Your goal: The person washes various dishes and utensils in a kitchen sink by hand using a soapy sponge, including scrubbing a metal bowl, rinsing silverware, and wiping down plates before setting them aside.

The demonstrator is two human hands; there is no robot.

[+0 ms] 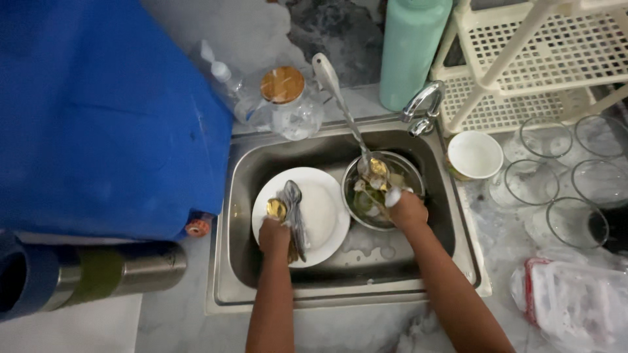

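My left hand (273, 234) grips a bundle of spoons (294, 209) over a white plate (324, 209) lying in the steel sink (242, 261). My right hand (407, 209) is soapy and holds a scrubbing pad against a long ladle (340, 104) with a white handle. The ladle's bowl rests inside a metal pot (409, 170) with food scraps and suds, at the sink's right side.
A chrome tap (422, 104) stands behind the sink. A mint bottle (412, 52), a glass jar with a wooden lid (284, 88) and a pump bottle (226, 78) stand at the back. Several upturned glasses (526, 183), a white cup (474, 155) and a cream rack (517, 65) are on the right. A blue container (98, 117) fills the left.
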